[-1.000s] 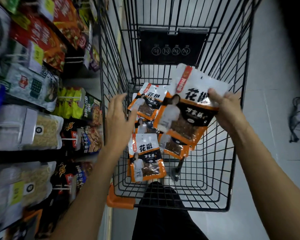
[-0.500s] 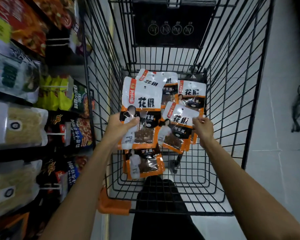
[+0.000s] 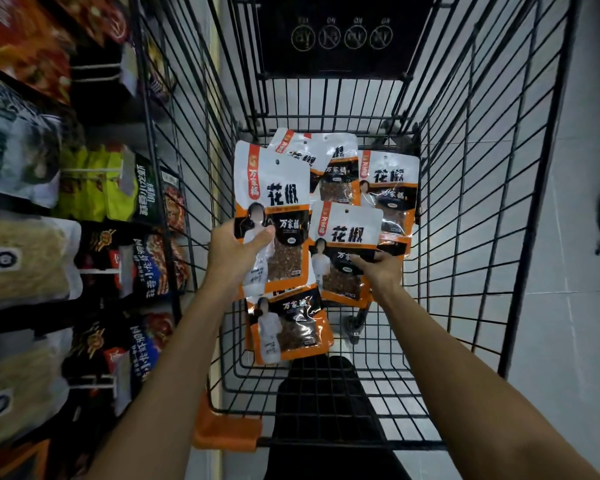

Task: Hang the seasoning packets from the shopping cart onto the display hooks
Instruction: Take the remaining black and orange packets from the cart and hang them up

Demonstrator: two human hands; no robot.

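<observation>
The left grip (image 3: 236,251) is clamped on the lower left edge of one seasoning packet (image 3: 278,181), thumb across its front, holding it upright over the shopping cart (image 3: 465,202). The right grip (image 3: 381,271) pinches the lower right side of a second packet (image 3: 347,233) just beside it. Both are flat pouches, white on top with black characters, orange-bordered, with a clear window of brown spice; loose packets (image 3: 291,330) lie in the cart under and behind them, right of the display hooks (image 3: 94,271).
</observation>
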